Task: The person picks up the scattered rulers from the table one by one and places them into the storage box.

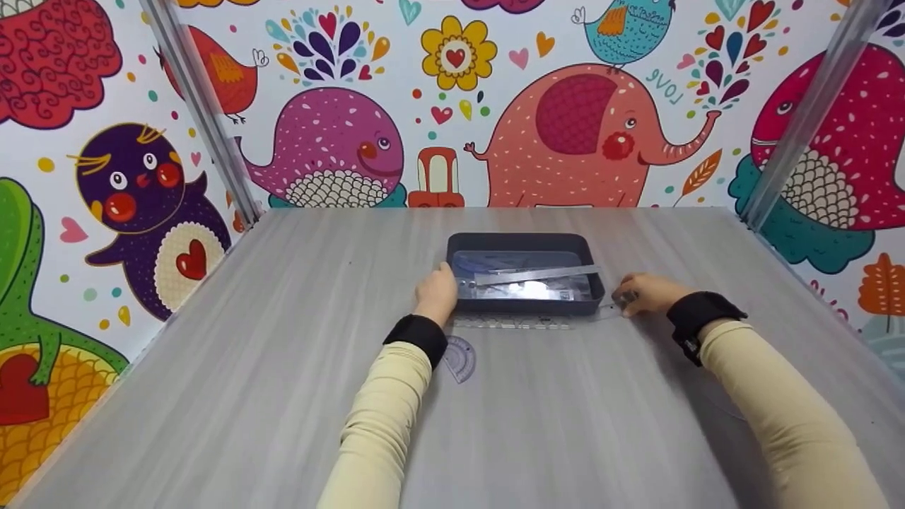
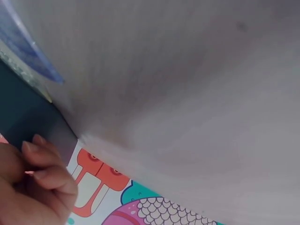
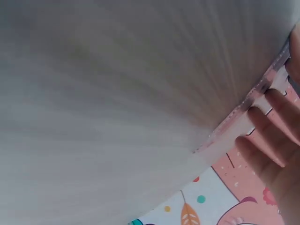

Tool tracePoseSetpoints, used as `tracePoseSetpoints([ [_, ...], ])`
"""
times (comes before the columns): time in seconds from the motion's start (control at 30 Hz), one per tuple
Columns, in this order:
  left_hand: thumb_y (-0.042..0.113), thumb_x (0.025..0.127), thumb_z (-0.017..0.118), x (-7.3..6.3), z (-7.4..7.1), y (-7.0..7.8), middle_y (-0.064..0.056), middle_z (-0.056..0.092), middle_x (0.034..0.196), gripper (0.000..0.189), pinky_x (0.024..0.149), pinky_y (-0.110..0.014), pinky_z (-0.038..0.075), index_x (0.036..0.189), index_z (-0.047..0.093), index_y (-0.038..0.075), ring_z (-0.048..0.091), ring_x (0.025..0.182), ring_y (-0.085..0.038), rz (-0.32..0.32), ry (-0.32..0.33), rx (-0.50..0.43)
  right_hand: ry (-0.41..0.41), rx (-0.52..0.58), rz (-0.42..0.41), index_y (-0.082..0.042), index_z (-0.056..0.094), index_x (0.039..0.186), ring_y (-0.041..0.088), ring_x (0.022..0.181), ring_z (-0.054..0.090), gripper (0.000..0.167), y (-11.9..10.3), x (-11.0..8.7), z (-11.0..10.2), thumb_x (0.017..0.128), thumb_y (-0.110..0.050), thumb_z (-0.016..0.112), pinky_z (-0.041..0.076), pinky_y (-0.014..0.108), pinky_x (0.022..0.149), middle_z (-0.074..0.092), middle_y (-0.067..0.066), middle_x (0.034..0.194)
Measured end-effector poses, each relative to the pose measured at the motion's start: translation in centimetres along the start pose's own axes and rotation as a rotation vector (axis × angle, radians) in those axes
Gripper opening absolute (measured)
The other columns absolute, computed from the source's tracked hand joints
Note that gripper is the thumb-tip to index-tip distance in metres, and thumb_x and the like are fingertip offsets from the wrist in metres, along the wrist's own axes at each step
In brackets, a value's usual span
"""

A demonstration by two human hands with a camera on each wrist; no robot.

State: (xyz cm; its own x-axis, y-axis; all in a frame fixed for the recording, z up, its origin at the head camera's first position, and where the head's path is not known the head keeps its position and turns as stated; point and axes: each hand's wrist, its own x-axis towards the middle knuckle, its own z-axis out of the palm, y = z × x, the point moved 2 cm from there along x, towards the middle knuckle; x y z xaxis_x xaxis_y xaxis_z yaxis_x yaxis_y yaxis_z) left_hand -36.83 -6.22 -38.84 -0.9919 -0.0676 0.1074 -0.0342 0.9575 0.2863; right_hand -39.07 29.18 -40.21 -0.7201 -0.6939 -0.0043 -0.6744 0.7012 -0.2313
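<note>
A dark grey rectangular tray (image 1: 524, 307) stands on the table. At its left end my left hand (image 1: 436, 291) grips the side, its fingers curled against the wall (image 2: 37, 122) in the left wrist view. Off the right end, my right hand (image 1: 649, 293) pinches a clear plastic ruler-like strip (image 1: 606, 311); the right wrist view shows the strip (image 3: 234, 115) edge-on between thumb and fingers. Inside the tray, a silvery straight ruler (image 1: 534, 274) slants over clear plastic pieces, one end reaching the right rim.
Along the tray's front lies a clear ruler with a wavy edge (image 1: 512, 324). A clear protractor (image 1: 461, 359) sits on the grey table (image 1: 565, 424) beside the left wrist. Patterned walls with metal posts (image 1: 205, 113) enclose the table's back and sides.
</note>
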Motion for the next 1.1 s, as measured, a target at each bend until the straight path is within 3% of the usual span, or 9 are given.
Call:
tracePoseSetpoints([
  [0.13,0.006,0.096,0.037,2.4,2.7,-1.0,-0.017,0.065,0.102,0.021,0.074,-0.043,0.051,0.110,0.051,-0.001,0.064,0.091,-0.030,-0.002,0.018,0.008,-0.009,0.026,0.009,0.005,0.065,0.095,0.029,0.078,0.054,0.031,0.0,0.6,0.1,0.069,-0.009,0.075,0.045,0.039,0.068,0.056,0.017,0.087],
  [0.23,0.006,0.093,0.038,6.0,7.3,-2.6,-0.016,0.067,0.095,0.017,0.067,-0.044,0.051,0.102,0.052,0.002,0.066,0.084,-0.030,0.020,0.106,0.025,-0.029,0.045,-0.049,0.003,0.061,0.105,0.036,0.091,0.054,0.042,2.4,1.5,1.7,0.070,-0.015,0.076,0.045,0.044,0.078,0.055,0.023,0.104],
  [0.4,0.010,0.092,0.037,10.5,12.8,-4.5,-0.015,0.067,0.093,0.019,0.064,-0.046,0.051,0.102,0.052,0.004,0.066,0.081,-0.031,0.045,0.184,0.042,0.009,0.058,-0.187,-0.007,0.056,0.117,0.029,0.118,0.047,0.055,11.4,3.6,6.5,0.073,-0.035,0.073,0.036,0.031,0.100,0.046,0.020,0.132],
  [0.47,0.010,0.094,0.034,10.2,12.4,-4.4,-0.016,0.067,0.097,0.023,0.067,-0.048,0.051,0.107,0.052,0.003,0.065,0.085,-0.032,0.033,0.155,0.032,0.040,0.041,-0.196,-0.005,0.059,0.103,0.024,0.100,0.055,0.045,11.1,3.8,6.3,0.073,-0.036,0.073,0.043,0.029,0.086,0.056,0.016,0.116],
  [0.53,0.009,0.094,0.034,9.7,11.6,-4.1,-0.016,0.067,0.099,0.023,0.067,-0.047,0.051,0.108,0.051,0.004,0.065,0.086,-0.031,0.030,0.145,0.042,0.023,-0.016,-0.128,-0.002,0.058,0.087,0.022,0.078,0.054,0.034,6.3,3.0,3.9,0.072,-0.028,0.074,0.044,0.032,0.067,0.059,0.014,0.095],
  [0.67,0.005,0.095,0.032,4.4,5.1,-1.9,-0.017,0.066,0.103,0.025,0.073,-0.045,0.051,0.111,0.052,0.001,0.064,0.091,-0.032,0.010,0.070,0.016,0.023,-0.115,-0.088,-0.001,0.052,0.074,0.015,0.061,0.043,0.023,-0.8,1.4,0.5,0.075,-0.014,0.070,0.038,0.033,0.054,0.050,0.006,0.074],
  [0.77,0.006,0.096,0.033,1.3,1.3,-0.7,-0.019,0.065,0.105,0.025,0.079,-0.044,0.050,0.111,0.052,-0.002,0.063,0.095,-0.033,0.004,0.027,-0.011,0.050,-0.190,-0.137,-0.001,0.053,0.074,0.014,0.060,0.046,0.019,-1.0,1.4,0.6,0.077,-0.013,0.068,0.041,0.033,0.054,0.050,0.004,0.073],
  [0.97,0.008,0.097,0.035,1.4,1.3,-0.6,-0.018,0.065,0.105,0.025,0.078,-0.045,0.050,0.111,0.052,-0.001,0.063,0.094,-0.033,0.000,0.009,-0.014,0.109,-0.331,-0.181,-0.003,0.057,0.076,0.023,0.060,0.056,0.017,-1.1,1.1,1.1,0.076,-0.016,0.068,0.047,0.036,0.055,0.050,0.004,0.072],
  [1.1,0.006,0.095,0.037,2.8,2.8,-1.2,-0.018,0.065,0.104,0.024,0.076,-0.046,0.050,0.112,0.052,-0.001,0.063,0.093,-0.033,-0.008,0.004,-0.010,0.115,-0.395,-0.205,-0.003,0.058,0.080,0.027,0.065,0.057,0.016,-1.3,0.9,1.3,0.077,-0.016,0.067,0.048,0.039,0.058,0.048,0.006,0.074],
])
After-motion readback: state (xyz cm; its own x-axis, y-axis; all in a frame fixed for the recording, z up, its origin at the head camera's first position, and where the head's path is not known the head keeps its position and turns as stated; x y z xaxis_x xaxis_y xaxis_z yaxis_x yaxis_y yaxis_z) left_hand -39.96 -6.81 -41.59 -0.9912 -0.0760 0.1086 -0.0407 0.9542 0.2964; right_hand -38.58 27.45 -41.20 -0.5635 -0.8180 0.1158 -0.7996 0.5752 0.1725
